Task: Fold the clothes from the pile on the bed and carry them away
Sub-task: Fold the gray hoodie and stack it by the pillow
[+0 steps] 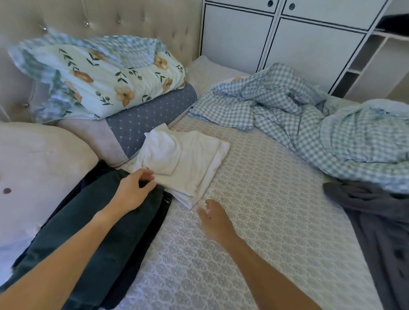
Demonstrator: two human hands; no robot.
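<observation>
- Nearest the camera, two bare forearms reach out over the bed (254, 226), whose patterned sheet fills the lower middle of the view.
- Dark folded clothes (92, 232) lie along the bed's left side, their long axis running from the near left edge up toward the white stack.
- Checked bedding (293, 116) is crumpled across the far right of the bed, with a grey garment (382, 219) spread below it.
- A floral quilt (104, 79) sits folded on a dotted blue pillow at the head of the bed.
- White folded clothes (189, 159) lie near the bed's middle, touching the dark clothes' far end, long axis slanting away to the left.
- Left hand (132, 189) rests over the dark clothes' far end, fingers loosely curled, fingertips at the white stack's near edge; I cannot tell whether they pinch fabric.
- Right hand (214, 217) hovers just beside the white stack's near corner, fingers relaxed, holding nothing.
</observation>
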